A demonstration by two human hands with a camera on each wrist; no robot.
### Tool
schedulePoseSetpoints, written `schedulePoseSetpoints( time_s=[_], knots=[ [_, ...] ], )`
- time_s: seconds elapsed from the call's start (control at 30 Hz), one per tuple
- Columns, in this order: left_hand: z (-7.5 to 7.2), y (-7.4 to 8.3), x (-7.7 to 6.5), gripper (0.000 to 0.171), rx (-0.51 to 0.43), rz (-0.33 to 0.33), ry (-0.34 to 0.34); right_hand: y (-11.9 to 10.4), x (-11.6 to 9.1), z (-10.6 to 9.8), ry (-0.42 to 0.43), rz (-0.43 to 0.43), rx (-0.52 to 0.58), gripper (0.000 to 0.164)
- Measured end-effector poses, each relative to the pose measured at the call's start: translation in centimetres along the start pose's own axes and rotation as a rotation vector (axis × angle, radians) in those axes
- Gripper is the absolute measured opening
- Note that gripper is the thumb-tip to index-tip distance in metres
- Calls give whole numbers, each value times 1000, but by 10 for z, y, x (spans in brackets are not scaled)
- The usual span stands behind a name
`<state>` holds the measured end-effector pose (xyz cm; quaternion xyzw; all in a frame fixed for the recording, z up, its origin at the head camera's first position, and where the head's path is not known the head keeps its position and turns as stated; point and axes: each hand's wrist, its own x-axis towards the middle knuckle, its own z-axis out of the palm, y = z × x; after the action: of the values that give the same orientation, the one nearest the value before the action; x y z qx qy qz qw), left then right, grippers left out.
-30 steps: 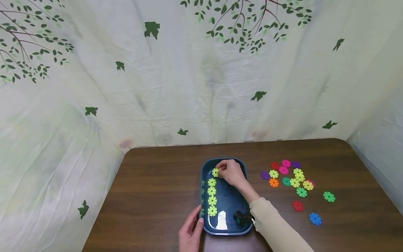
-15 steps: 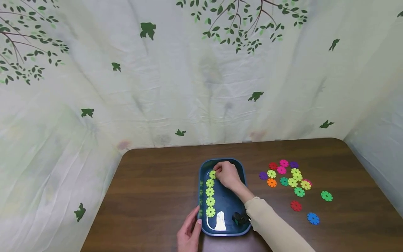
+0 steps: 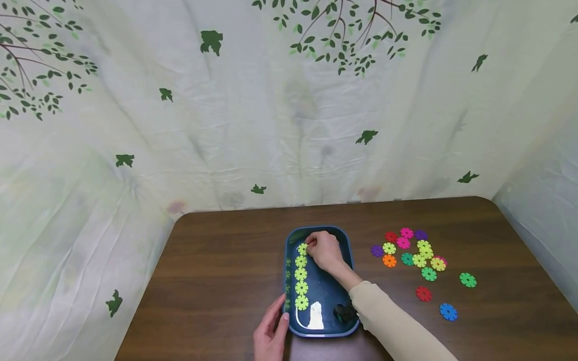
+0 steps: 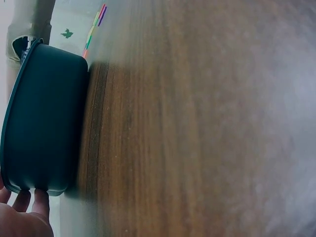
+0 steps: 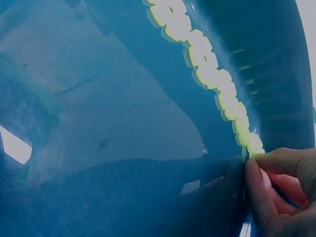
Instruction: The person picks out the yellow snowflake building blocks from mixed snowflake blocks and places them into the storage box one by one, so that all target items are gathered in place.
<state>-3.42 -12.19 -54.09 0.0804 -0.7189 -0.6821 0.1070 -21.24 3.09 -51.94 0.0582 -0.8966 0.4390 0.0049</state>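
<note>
In the head view, a blue tray [image 3: 328,296] holds a column of several yellow notched, flower-shaped discs [image 3: 301,274] along its left side. My right hand [image 3: 326,249] reaches into the tray and pinches the farthest yellow disc [image 3: 302,248] at the column's far end. The right wrist view shows thumb and finger on that disc [image 5: 255,144], level with the others. At the tray's near left, my left hand [image 3: 271,332] touches the rim with extended fingers. Seen from the left wrist, its fingertips rest against the outer wall of the tray [image 4: 44,118].
Loose notched discs in several colours lie on the brown table [image 3: 226,281] right of the tray, among them a red disc [image 3: 423,294], a blue disc [image 3: 448,312] and a green disc [image 3: 467,280]. A black wrist device [image 3: 345,313] hangs over the tray. Behind stands a leaf-printed curtain [image 3: 271,125].
The right hand has shifted slightly, bringing the pinched yellow disc into line with the column. The left hand stays at the rim. The whole head view has shifted a little.
</note>
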Motion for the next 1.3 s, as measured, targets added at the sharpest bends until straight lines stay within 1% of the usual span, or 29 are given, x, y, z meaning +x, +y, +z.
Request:
schedulePoseSetpoints(
  time_s=[0.23, 0.4, 0.53, 0.63, 0.77, 0.93, 1.03, 1.17, 1.3],
  knots=[
    [0, 2, -1, 39, 13, -40, -1, -1, -1, -2, -10, -9, 13, 8],
    [0, 3, -2, 38, 28, -57, -1, -2, -1, -5, -51, 26, 63, 12],
    [0, 3, -2, 38, 15, -31, -1, -2, -1, -7, -80, 62, 96, 14],
    [0, 2, -3, 38, 5, -24, 1, -3, -2, -8, -98, 72, 111, 16],
    [0, 1, -3, 37, 4, -23, -1, -7, -5, -10, -109, 57, 135, 19],
    [1, 0, -2, 37, 6, 3, -3, -10, -10, -16, -108, 30, 160, 21],
    [2, 2, -2, 38, 12, -11, 1, -14, -13, -22, -108, 20, 198, 23],
    [2, 4, -1, 38, 32, -48, 7, -18, -16, -29, -112, 5, 258, 24],
    [3, 4, -2, 38, 43, -45, 21, -20, -21, -37, -134, -13, 290, 26]
  ],
)
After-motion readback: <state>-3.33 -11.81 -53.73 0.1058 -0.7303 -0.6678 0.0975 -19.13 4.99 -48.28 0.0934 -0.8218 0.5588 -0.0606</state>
